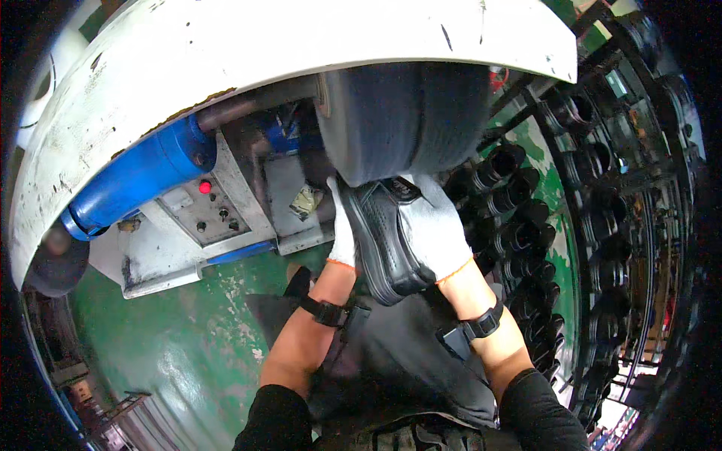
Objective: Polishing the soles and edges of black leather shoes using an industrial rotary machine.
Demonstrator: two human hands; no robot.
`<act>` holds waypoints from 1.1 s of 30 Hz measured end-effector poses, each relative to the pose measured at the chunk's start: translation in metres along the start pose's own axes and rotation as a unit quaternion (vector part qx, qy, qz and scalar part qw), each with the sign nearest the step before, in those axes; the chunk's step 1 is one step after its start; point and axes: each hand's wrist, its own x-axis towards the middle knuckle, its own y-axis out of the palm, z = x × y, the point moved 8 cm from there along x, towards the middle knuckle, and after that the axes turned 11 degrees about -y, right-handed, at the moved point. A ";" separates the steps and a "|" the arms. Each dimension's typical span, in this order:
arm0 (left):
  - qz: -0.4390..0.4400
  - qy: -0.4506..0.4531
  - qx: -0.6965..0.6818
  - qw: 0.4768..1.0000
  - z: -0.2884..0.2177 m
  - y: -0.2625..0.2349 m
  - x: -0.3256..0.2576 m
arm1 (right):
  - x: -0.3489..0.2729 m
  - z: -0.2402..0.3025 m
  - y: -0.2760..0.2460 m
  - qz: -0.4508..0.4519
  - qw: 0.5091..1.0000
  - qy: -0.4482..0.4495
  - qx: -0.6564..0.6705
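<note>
Between my two gloved hands is a black shoe (380, 237), heel toward me and its far end up against a large dark roller (406, 124), whose surface looks streaked as if spinning. My left hand (343, 225), in a white glove, presses along the sole side of the shoe. On the other side my right hand (435, 225), also white-gloved, grips the upper near the opening. The shoe is tilted, its sole turned to the left. Where the shoe meets the roller is partly hidden.
A white curved hood (301, 37) covers the roller from above. To the left are a blue cylindrical housing (143, 177) and a control panel (207, 214) with a red button. Racks of black shoes (519, 225) line the right side. The floor (180, 353) is worn green.
</note>
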 end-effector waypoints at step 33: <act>0.006 0.140 0.346 0.928 -0.090 -0.039 0.002 | 0.004 0.080 0.094 0.110 0.724 0.180 0.657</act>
